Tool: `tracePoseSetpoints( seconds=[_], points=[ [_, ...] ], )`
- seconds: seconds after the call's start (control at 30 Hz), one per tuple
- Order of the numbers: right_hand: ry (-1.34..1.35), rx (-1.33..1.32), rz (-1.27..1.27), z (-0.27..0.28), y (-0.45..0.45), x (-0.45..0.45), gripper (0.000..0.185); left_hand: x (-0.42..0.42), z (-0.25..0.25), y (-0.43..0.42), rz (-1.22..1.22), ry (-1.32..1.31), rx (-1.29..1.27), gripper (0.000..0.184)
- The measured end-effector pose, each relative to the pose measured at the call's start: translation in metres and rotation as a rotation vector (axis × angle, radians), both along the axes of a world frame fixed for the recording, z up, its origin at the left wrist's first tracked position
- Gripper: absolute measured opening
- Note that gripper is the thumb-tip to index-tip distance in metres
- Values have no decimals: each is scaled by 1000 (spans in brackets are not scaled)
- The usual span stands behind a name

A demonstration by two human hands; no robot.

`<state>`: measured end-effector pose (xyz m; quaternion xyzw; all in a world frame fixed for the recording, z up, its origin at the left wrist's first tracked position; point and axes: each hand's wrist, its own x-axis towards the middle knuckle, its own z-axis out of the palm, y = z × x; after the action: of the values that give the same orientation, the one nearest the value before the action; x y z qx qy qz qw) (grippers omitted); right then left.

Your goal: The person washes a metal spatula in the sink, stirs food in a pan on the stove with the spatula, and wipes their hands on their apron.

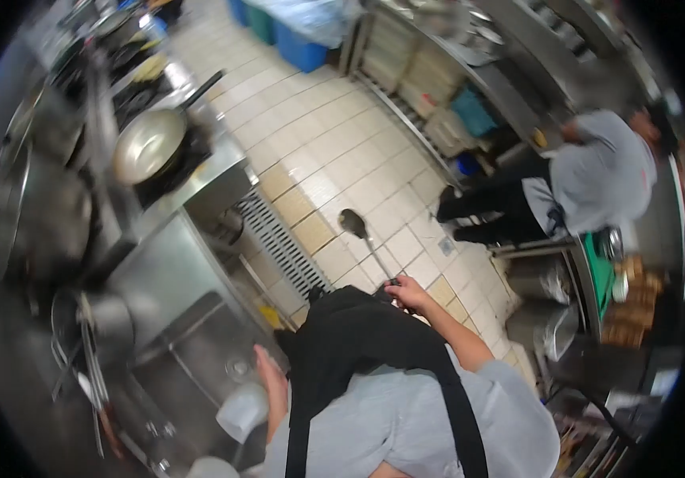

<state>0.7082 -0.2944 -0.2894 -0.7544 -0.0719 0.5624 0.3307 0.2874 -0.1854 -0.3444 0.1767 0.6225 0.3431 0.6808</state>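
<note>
My right hand [410, 294] is closed around the dark handle of a long metal serving spoon [373, 253]. The spoon points away from me over the tiled floor, and its bowl looks dark. My left hand [271, 374] is open, with its fingers stretched out, above the edge of a metal sink [199, 338]. A white plastic container [243, 413] sits right beside that hand. Whether the two touch, I cannot tell.
A wok [149, 147] rests on the stove at the left, its handle sticking out over the aisle. Beside the sink stands a metal pot [107, 325] with long utensils. At right, a person [597, 171] works at a counter. A floor grate [282, 243] runs beside the stove.
</note>
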Motion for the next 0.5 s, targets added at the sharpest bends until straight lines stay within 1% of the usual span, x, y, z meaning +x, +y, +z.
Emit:
tracePoseSetpoints(
  seconds=[0.07, 0.1, 0.17, 0.2, 0.3, 0.37, 0.4, 0.47, 0.5],
  points=[
    [-2, 27, 12, -7, 2, 3, 14, 17, 29, 1, 84, 68, 22, 53],
    [5, 34, 35, -10, 4, 3, 14, 24, 34, -1, 87, 157, 52, 44],
    [-15, 97, 63, -14, 7, -3, 16, 21, 16, -8, 183, 268, 60, 33],
    [-28, 130, 56, -13, 8, -3, 17, 19, 0, -10, 269, 285, 49, 31],
    [-11, 131, 114, -42, 3, 12, 18, 17, -2, -5, 254, 433, 1, 34],
    [33, 107, 111, -34, 7, 11, 19, 16, -3, 1, 181, 511, -2, 36],
    [46, 96, 92, -23, 11, 17, 20, 20, -7, 4, 182, 490, -8, 37],
    [58, 66, 40, -7, 13, 14, 18, 11, -25, 0, 181, 443, -11, 37],
    [65, 63, 20, 0, 13, 13, 19, -2, -52, -12, 161, 541, 45, 37]
  ],
)
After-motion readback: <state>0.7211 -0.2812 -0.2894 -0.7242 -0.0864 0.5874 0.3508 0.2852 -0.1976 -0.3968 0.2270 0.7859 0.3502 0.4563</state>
